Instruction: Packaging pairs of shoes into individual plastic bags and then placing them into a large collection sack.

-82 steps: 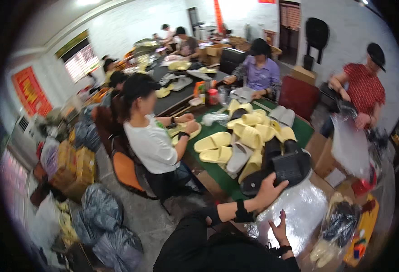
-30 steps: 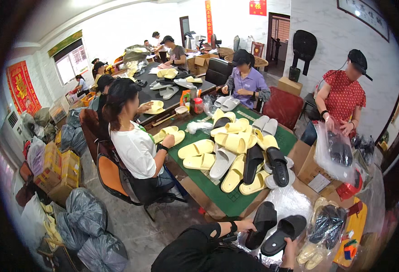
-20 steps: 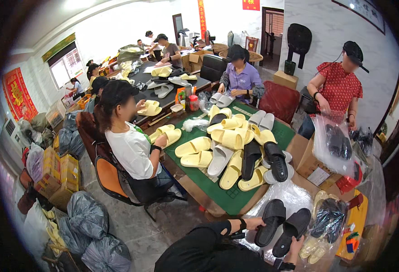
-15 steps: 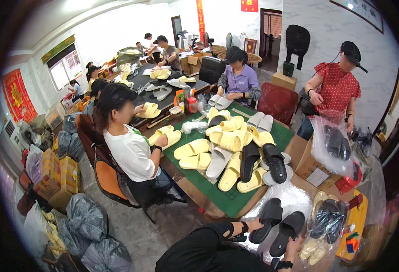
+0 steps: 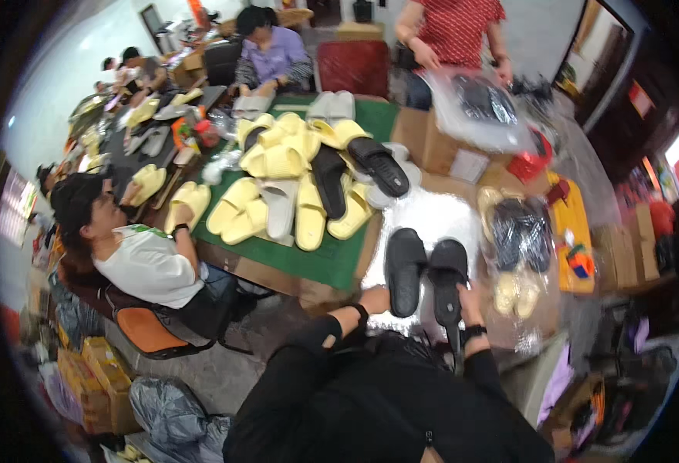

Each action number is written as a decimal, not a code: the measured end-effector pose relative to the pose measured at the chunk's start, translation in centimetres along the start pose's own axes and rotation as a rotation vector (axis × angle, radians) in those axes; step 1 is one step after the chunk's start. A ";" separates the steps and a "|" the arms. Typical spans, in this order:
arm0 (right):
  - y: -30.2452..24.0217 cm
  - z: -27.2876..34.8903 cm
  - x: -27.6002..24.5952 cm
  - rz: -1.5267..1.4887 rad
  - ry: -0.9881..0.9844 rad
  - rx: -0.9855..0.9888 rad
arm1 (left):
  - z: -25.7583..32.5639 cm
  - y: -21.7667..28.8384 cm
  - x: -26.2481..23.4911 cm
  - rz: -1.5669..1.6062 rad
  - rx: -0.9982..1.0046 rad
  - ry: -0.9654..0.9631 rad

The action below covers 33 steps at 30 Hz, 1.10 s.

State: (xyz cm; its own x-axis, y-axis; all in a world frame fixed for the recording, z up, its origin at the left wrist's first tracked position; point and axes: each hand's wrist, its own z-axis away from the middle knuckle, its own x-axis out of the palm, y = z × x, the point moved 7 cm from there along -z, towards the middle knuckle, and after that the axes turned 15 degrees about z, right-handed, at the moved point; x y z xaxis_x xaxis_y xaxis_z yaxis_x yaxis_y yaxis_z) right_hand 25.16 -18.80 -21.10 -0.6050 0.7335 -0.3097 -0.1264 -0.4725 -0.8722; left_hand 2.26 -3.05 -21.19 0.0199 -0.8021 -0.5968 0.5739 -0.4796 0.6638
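Observation:
Two black slide slippers are held side by side, toes pointing away from me, over a clear plastic sheet (image 5: 385, 245). My left hand (image 5: 375, 299) grips the outer edge of the left black slipper (image 5: 405, 272) near its heel; some fingertips are hidden. On the other side, my right hand (image 5: 470, 303) is closed on the edge of the right black slipper (image 5: 448, 279), which is tilted more. Beyond them lies a heap of yellow slippers (image 5: 281, 150), with a grey slipper (image 5: 281, 210) and more black slippers (image 5: 379, 166) mixed in.
To the right are bagged black slippers (image 5: 520, 235), pale slippers (image 5: 517, 294) and a yellow case (image 5: 573, 231). A cardboard box (image 5: 439, 150) stands at the far right, with a person in red behind it. A person in white sits at the left, another in purple beyond the green mat (image 5: 335, 258).
My view has turned to the right and downward. The two black slippers, earlier slanted, now point more directly away from me, with both hands still at them.

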 end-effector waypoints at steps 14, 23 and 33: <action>-6.5 4.0 2.3 0.903 0.100 0.035 | 4.5 0.9 4.8 -0.345 0.149 -0.008; -6.2 7.1 8.8 0.895 -0.038 -0.150 | 4.9 0.9 4.2 -0.276 0.172 -0.016; -7.1 3.7 11.8 1.121 -0.241 -0.220 | 5.2 1.3 4.4 -0.426 0.211 -0.123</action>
State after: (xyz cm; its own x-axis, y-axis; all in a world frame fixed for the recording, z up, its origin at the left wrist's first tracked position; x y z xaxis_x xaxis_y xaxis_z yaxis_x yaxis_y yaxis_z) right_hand 15.96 -8.61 -17.18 -0.4274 -0.1640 -0.8891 0.6982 -0.6846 -0.2094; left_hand -1.16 -9.03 -20.57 -0.2846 -0.5490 -0.7859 0.3312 -0.8256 0.4568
